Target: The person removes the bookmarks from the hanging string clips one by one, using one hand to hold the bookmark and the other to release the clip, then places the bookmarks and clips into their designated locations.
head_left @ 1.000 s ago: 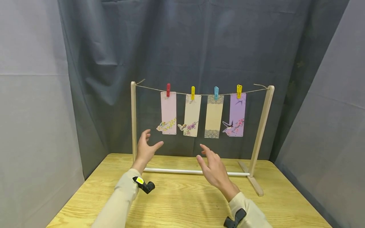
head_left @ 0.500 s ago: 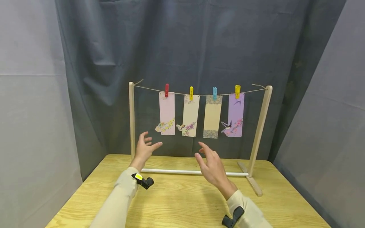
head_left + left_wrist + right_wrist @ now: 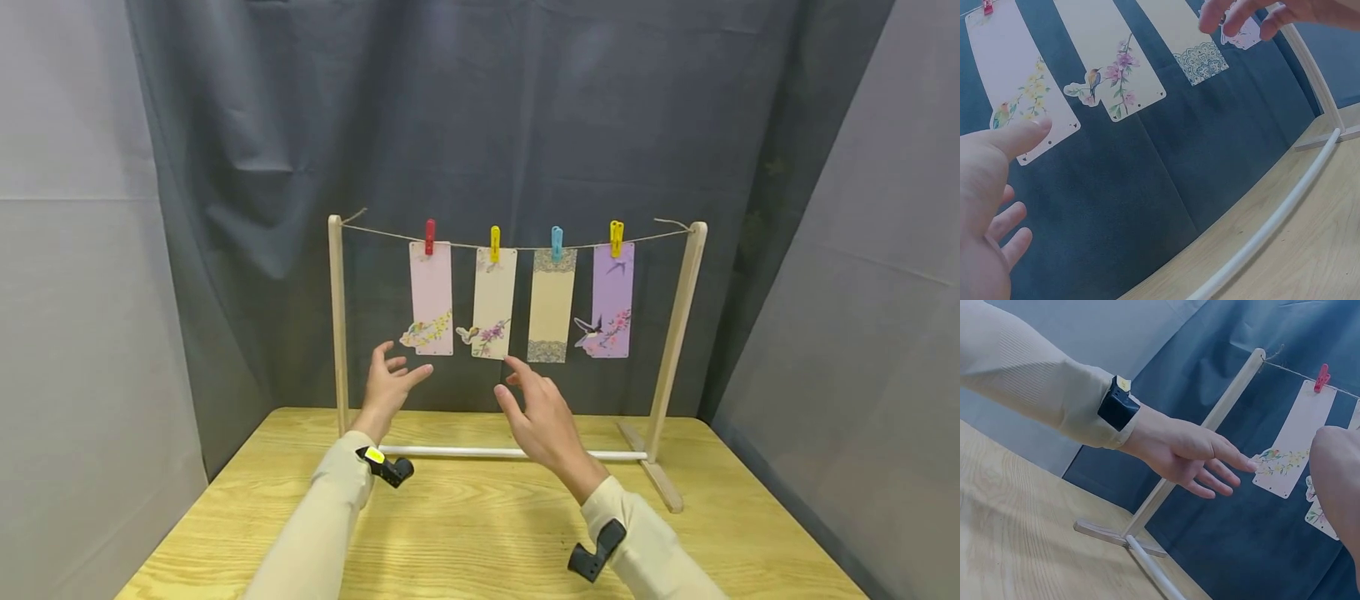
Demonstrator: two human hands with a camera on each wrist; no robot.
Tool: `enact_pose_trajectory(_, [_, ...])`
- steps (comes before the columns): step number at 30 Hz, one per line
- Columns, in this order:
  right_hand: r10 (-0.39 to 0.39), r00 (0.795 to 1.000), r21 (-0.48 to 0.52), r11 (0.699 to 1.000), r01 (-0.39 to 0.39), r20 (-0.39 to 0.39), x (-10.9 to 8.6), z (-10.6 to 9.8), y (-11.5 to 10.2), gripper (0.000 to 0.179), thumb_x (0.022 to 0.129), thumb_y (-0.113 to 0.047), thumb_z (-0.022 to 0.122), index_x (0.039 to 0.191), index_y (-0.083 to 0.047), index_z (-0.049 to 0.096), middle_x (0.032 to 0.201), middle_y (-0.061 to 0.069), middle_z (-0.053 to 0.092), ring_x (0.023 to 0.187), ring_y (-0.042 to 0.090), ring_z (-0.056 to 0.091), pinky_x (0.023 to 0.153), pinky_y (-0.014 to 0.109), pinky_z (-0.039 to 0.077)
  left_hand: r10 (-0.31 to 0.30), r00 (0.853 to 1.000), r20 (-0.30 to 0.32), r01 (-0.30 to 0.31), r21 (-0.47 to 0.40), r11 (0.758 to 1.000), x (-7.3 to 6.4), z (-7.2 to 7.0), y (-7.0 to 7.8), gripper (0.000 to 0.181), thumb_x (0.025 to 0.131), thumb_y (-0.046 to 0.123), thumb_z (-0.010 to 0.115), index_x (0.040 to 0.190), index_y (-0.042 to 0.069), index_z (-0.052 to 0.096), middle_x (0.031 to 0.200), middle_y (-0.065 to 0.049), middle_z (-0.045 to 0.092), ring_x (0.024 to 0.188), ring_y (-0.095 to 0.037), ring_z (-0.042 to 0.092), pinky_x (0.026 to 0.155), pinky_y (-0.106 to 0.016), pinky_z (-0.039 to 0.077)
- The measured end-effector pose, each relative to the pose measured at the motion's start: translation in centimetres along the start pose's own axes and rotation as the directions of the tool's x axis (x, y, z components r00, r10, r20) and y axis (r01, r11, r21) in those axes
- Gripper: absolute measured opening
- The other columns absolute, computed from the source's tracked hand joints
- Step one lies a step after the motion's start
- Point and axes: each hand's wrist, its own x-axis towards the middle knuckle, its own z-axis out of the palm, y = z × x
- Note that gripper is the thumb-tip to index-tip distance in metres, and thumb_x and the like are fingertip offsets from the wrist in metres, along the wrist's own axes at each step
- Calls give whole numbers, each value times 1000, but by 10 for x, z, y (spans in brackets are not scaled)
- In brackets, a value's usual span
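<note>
1. Left hand: fingers spread, grasping nothing, near the pink floral bookmark, which hangs from twine by a red clothespin.
2. Cream bird-and-blossom bookmark: hangs by a yellow clothespin.
3. Right hand: fingers loosely bent, grasping nothing, near the cream bookmark's lower corner; contact cannot be told.
4. Beige lace-patterned bookmark: blue clothespin.
5. Purple swallow bookmark: second yellow clothespin.

A small curtained-off recording booth is what the surroundings are suggesting: a creased dark blue-grey cloth curtain is hanging across the back, a plain pale grey left-hand sheet and a matching right-hand sheet are enclosing the sides, a yellowish wood-grain table is stretching between them, and black plastic wrist cameras are sitting on cream cloth sleeves.
</note>
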Motion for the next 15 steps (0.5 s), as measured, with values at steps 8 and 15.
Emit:
enact_pose_trajectory(8, [-1, 1000, -9, 1000, 1, 1, 13, 1, -3, 51, 109, -40, 50, 153, -15, 47, 123, 11, 69, 114, 37, 61, 93, 54, 49, -11, 1000, -15, 11, -17, 1000, 4, -2, 1, 97, 88, 25, 86, 162, 15, 24, 151, -24, 45, 136, -41, 47, 108, -55, 42])
enact_pose_trajectory(15, [-21, 1000, -12, 1000, 20, -5, 20, 0, -5, 51, 109, -39, 51, 153, -13, 48, 122, 12, 69, 113, 37, 62, 93, 55, 48, 0, 1000, -9, 0, 7, 1000, 6, 1, 4, 96, 89, 24, 86, 162, 17, 24, 152, -21, 43, 136, -41, 47, 107, -54, 43])
